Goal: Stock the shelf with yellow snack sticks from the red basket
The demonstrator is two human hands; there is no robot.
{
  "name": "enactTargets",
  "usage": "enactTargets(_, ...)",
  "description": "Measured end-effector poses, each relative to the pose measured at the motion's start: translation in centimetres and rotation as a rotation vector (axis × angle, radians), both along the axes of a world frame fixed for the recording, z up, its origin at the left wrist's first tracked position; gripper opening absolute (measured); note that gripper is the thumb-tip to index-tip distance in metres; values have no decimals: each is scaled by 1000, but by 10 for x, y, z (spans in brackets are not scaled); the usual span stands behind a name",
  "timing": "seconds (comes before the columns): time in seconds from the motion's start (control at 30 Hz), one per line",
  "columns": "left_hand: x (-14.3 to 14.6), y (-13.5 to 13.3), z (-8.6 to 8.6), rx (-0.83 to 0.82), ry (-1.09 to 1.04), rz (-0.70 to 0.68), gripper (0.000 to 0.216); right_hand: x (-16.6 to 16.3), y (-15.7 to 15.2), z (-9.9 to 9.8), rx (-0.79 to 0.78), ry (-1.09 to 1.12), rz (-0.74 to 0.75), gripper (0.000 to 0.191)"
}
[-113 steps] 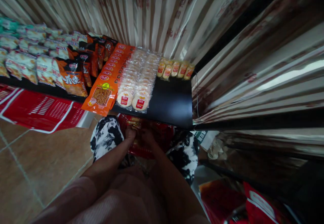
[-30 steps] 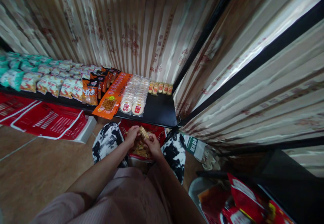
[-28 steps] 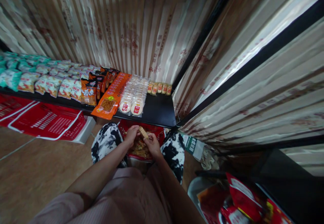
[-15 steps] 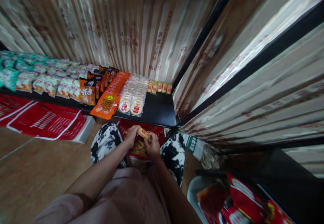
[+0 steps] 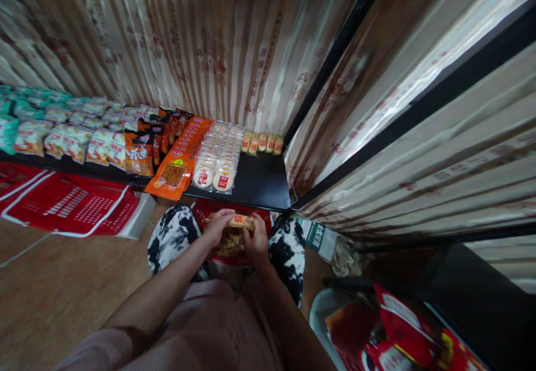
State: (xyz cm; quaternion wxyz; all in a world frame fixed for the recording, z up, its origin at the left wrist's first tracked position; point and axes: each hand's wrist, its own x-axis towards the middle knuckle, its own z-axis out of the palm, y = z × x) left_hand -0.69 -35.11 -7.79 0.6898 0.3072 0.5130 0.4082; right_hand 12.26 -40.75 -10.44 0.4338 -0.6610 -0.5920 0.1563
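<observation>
Between my two hands is a small wrapped snack [image 5: 239, 220], yellowish with a red label. My left hand [image 5: 219, 227] grips its left end, and my right hand [image 5: 257, 239] has its fingers closed on the right end. Just below them, between my knees, lies a red bag [image 5: 263, 214] with more golden wrapped snacks [image 5: 229, 245] inside. On the black shelf [image 5: 263, 181] ahead, several similar small snacks [image 5: 262, 143] stand in short rows at the back right. Left of these are clear-wrapped round crackers [image 5: 224, 176] in two long rows.
Further left along the shelf are an orange flat packet [image 5: 173, 172], orange-black bags [image 5: 139, 150], white bags [image 5: 67, 141] and green bags [image 5: 8, 131]. A red basket [image 5: 79, 203] stands under the shelf. At lower right, a pale tub [image 5: 320, 320] holds red packets [image 5: 404, 323].
The held snack has turned from a slant to nearly level, with its label facing up. My right hand has shifted slightly up and right. The view has moved slightly.
</observation>
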Motion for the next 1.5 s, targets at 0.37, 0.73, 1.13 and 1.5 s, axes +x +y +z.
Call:
enactTargets(0.37,8,6,1,57,-3,-186,24,10,18,20,-29,-17,-53,28)
enactTargets(0.73,18,17,8,13,-24,-257,33,21,38,25,22,-14,-38,39)
enactTargets(1.13,31,25,1,92,-64,-191,44,24,43,23,-90,235,-163,45)
enactTargets(1.5,50,45,7,180,-3,-76,35,22,51,42,-95,275,-130,40)
